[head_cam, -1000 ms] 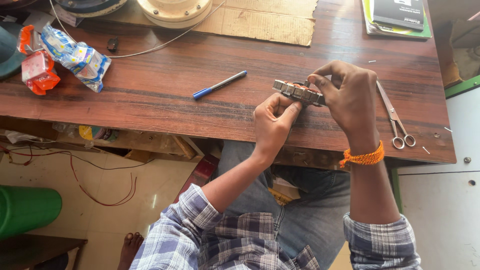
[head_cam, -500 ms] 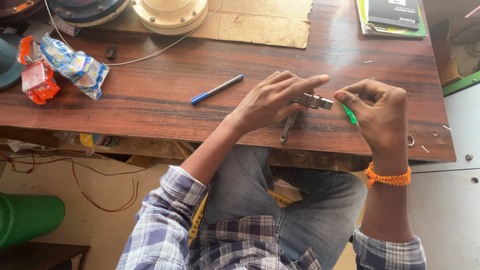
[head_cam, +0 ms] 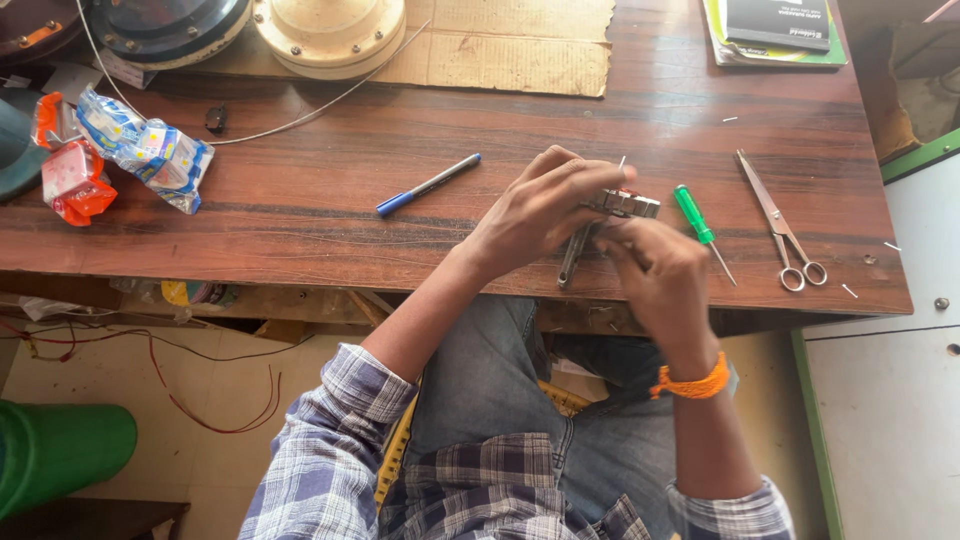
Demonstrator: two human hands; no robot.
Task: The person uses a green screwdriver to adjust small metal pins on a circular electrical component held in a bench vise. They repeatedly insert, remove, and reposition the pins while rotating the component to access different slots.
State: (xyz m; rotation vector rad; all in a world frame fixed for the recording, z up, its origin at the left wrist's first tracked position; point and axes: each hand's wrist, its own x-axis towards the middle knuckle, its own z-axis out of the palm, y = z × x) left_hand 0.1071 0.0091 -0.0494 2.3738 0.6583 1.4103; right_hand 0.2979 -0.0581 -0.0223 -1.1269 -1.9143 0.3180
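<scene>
My left hand (head_cam: 540,210) and my right hand (head_cam: 655,275) meet over the front edge of a brown wooden table (head_cam: 300,215). Between them they hold a small grey metal part (head_cam: 628,204); my left fingers close over it from above, my right fingers grip it from below. A slim grey metal tool (head_cam: 572,258) lies under my hands, partly hidden. A green-handled screwdriver (head_cam: 700,225) lies on the table just right of my hands. An orange band is on my right wrist.
Scissors (head_cam: 780,225) lie at the right, a blue pen (head_cam: 428,184) left of my hands, and snack packets (head_cam: 110,155) at the far left. Round machine parts (head_cam: 330,30), a cardboard sheet (head_cam: 510,45) and a dark booklet (head_cam: 775,25) line the back. A green bin (head_cam: 60,450) stands on the floor.
The green screwdriver has left my right hand and now lies on the table. My right hand moved left and down onto the metal part, which my left hand still covers.
</scene>
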